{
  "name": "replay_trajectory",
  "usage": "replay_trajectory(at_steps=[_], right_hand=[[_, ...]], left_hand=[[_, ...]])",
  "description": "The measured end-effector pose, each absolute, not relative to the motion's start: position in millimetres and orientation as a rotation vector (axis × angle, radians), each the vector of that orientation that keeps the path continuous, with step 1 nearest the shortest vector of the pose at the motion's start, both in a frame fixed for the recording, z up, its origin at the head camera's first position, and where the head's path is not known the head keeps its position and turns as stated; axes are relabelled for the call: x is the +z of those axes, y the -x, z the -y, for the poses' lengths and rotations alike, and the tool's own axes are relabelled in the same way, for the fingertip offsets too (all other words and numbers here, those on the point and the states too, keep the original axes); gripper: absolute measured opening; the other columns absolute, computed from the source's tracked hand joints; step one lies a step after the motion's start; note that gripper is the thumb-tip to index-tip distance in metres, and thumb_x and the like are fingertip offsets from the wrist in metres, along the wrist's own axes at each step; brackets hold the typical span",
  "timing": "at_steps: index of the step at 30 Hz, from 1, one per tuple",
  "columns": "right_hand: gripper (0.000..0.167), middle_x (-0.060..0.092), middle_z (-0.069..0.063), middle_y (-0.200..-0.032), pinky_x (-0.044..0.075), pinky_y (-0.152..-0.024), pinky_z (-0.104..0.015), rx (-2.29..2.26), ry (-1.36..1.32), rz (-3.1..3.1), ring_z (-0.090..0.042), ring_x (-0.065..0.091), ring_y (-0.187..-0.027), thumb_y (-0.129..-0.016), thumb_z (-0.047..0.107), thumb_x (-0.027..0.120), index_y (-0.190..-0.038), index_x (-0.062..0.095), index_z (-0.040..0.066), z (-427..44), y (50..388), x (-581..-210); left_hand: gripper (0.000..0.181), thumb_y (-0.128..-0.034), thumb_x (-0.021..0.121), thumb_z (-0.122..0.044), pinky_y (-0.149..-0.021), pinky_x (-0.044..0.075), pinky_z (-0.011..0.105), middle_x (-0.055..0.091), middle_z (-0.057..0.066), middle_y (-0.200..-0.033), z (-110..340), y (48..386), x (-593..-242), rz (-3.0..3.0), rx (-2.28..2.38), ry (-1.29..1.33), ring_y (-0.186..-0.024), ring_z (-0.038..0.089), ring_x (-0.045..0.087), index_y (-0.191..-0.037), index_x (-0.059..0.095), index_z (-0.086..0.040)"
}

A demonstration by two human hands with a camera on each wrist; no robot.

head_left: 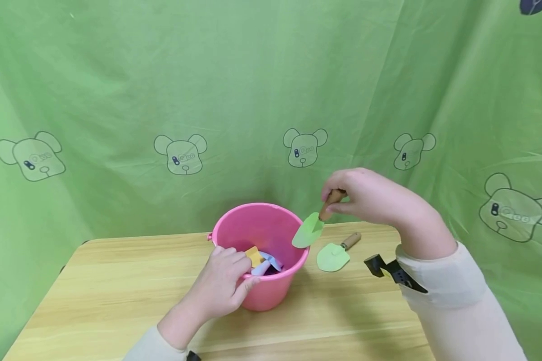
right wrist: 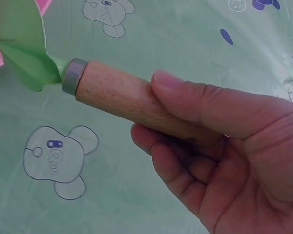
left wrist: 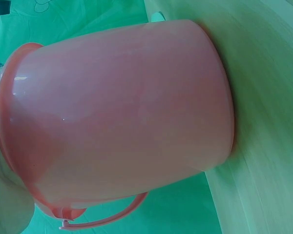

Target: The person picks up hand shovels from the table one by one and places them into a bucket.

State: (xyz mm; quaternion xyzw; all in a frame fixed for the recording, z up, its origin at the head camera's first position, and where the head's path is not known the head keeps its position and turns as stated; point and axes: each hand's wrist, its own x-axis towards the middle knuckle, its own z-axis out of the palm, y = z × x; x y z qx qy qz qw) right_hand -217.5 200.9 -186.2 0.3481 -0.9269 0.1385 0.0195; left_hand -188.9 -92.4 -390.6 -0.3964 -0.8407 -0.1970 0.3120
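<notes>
A pink bucket (head_left: 271,293) stands upright on the wooden table, with yellow, light blue and pale lilac pieces (head_left: 254,255) inside it. My left hand (head_left: 223,283) grips the bucket's near rim, fingers over the edge and thumb outside. Up at the right, my right hand (head_left: 366,195) holds a small green hand trowel (head_left: 309,230) by its wooden handle (right wrist: 122,92). The trowel's blade points down over the bucket's right rim. Thumb and fingers wrap the handle in the right wrist view. The bucket's outer wall (left wrist: 122,112) fills the left wrist view.
A second green trowel (head_left: 333,257) with a wooden handle lies on the table (head_left: 140,291) just right of the bucket. Behind the table hangs a green curtain (head_left: 235,90) with printed bear heads. The bucket's handle (left wrist: 112,219) hangs down along its side.
</notes>
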Motion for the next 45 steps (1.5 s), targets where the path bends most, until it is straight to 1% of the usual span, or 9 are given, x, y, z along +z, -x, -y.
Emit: replay_trajectory(at_steps=[3,8,12,19,23,27,32,37,45], right_hand=[[0.01,0.071,0.013,-0.083,0.054,-0.078,-0.037,0.45,-1.072,2.901,-0.006,0.066,-0.08,-0.087,0.007,0.077,-0.092,0.07,0.012,-199.5,217.3,-192.1],[0.011,0.071,0.013,-0.084,0.054,-0.082,-0.039,0.423,-1.104,2.865,-0.007,0.067,-0.083,-0.085,0.009,0.079,-0.092,0.071,0.011,-196.3,218.1,-199.4],[0.01,0.07,0.013,-0.084,0.054,-0.082,-0.038,0.411,-1.127,2.845,-0.007,0.066,-0.083,-0.085,0.011,0.079,-0.091,0.071,0.012,-193.0,219.8,-203.0],[0.01,0.069,0.011,-0.083,0.055,-0.08,-0.036,0.444,-1.133,2.876,-0.008,0.066,-0.083,-0.085,0.005,0.078,-0.09,0.071,0.011,-188.6,223.3,-214.1],[0.01,0.069,0.01,-0.083,0.055,-0.08,-0.035,0.44,-1.145,2.875,-0.007,0.066,-0.082,-0.086,0.003,0.077,-0.09,0.07,0.01,-186.7,227.2,-223.2],[0.01,0.068,0.01,-0.083,0.055,-0.079,-0.033,0.433,-1.161,2.868,-0.006,0.064,-0.081,-0.086,0.004,0.077,-0.088,0.071,0.012,-184.3,231.7,-231.1],[0.01,0.067,0.009,-0.083,0.054,-0.075,-0.03,0.46,-1.151,2.87,-0.007,0.062,-0.08,-0.083,0.01,0.081,-0.084,0.073,0.015,-180.7,236.1,-240.5],[0.01,0.066,0.008,-0.084,0.054,-0.073,-0.028,0.456,-1.133,2.874,-0.007,0.062,-0.079,-0.081,0.01,0.082,-0.086,0.073,0.012,-177.1,238.6,-248.2],[0.012,0.063,0.01,-0.082,0.053,-0.071,-0.028,0.384,-1.105,2.852,-0.007,0.059,-0.076,-0.081,0.011,0.083,-0.086,0.073,0.015,-170.6,240.0,-256.1]], left_hand=[[0.034,-0.1014,0.049,-0.042,-0.071,0.029,0.03,0.036,-0.012,-0.07,92.2,188.8,-391.0,2.206,-0.519,1.048,-0.068,0.009,0.036,-0.075,0.047,-0.021],[0.034,-0.1013,0.049,-0.043,-0.072,0.029,0.03,0.037,-0.012,-0.071,92.0,188.2,-391.3,2.225,-0.523,1.042,-0.069,0.01,0.036,-0.076,0.047,-0.021],[0.033,-0.1009,0.05,-0.043,-0.073,0.029,0.031,0.039,-0.012,-0.072,92.3,188.4,-391.8,2.239,-0.532,1.041,-0.07,0.01,0.036,-0.077,0.049,-0.02],[0.032,-0.1,0.052,-0.04,-0.071,0.029,0.03,0.038,-0.011,-0.07,91.3,190.2,-391.7,2.207,-0.522,1.056,-0.068,0.01,0.037,-0.075,0.047,-0.021],[0.03,-0.0983,0.054,-0.039,-0.072,0.029,0.031,0.038,-0.011,-0.071,91.2,189.4,-391.0,2.231,-0.537,1.051,-0.069,0.01,0.037,-0.076,0.048,-0.02],[0.03,-0.0987,0.053,-0.041,-0.073,0.029,0.031,0.039,-0.011,-0.072,91.9,188.8,-390.8,2.257,-0.545,1.04,-0.07,0.01,0.037,-0.077,0.049,-0.02],[0.031,-0.0995,0.052,-0.042,-0.073,0.029,0.031,0.04,-0.012,-0.073,92.5,188.8,-391.7,2.255,-0.545,1.038,-0.071,0.01,0.037,-0.077,0.051,-0.02],[0.031,-0.1004,0.051,-0.042,-0.073,0.029,0.031,0.04,-0.012,-0.073,92.1,189.3,-392.3,2.235,-0.537,1.041,-0.07,0.01,0.037,-0.078,0.051,-0.021],[0.033,-0.1016,0.049,-0.043,-0.073,0.029,0.031,0.042,-0.012,-0.073,92.5,190.8,-394.2,2.225,-0.533,1.047,-0.07,0.01,0.038,-0.078,0.051,-0.021]])
